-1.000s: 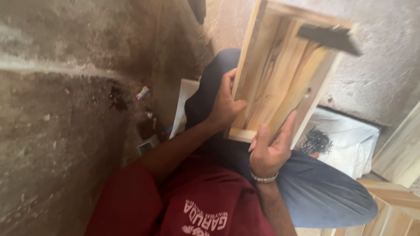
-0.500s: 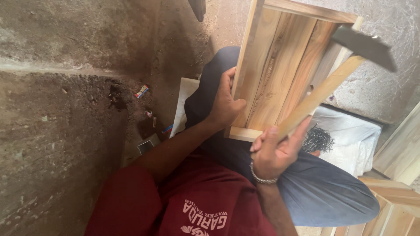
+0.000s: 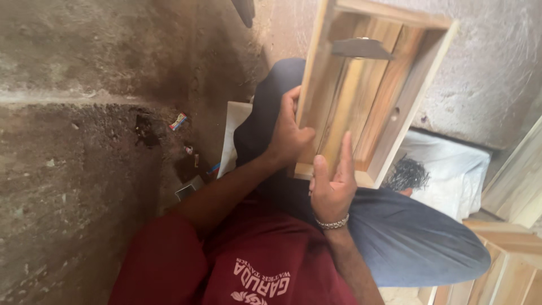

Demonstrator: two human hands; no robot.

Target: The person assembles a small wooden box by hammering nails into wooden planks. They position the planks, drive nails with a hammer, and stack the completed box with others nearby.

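An open wooden box frame [image 3: 389, 121] of pale slats rests upright on my lap, against my blue trouser leg [image 3: 412, 237]. My left hand [image 3: 288, 135] grips the frame's left side wall, thumb inside. My right hand [image 3: 333, 186], with a metal bracelet at the wrist, is closed around the wooden handle of a hammer [image 3: 361, 48]. The handle is blurred as it runs up through the inside of the frame. The dark hammer head sits near the frame's top rail.
A dark pile of nails [image 3: 407, 172] lies on a white bag [image 3: 451, 175] to the right. More wooden frames [image 3: 508, 254] stand at the lower right. A white sheet [image 3: 232, 127], a small box [image 3: 189, 186] and litter [image 3: 178, 120] lie on the concrete floor [image 3: 73, 169].
The hammer swung: its head went from the frame's top right corner, out to the right, and now lies inside the frame near the top rail. My left hand kept its grip.
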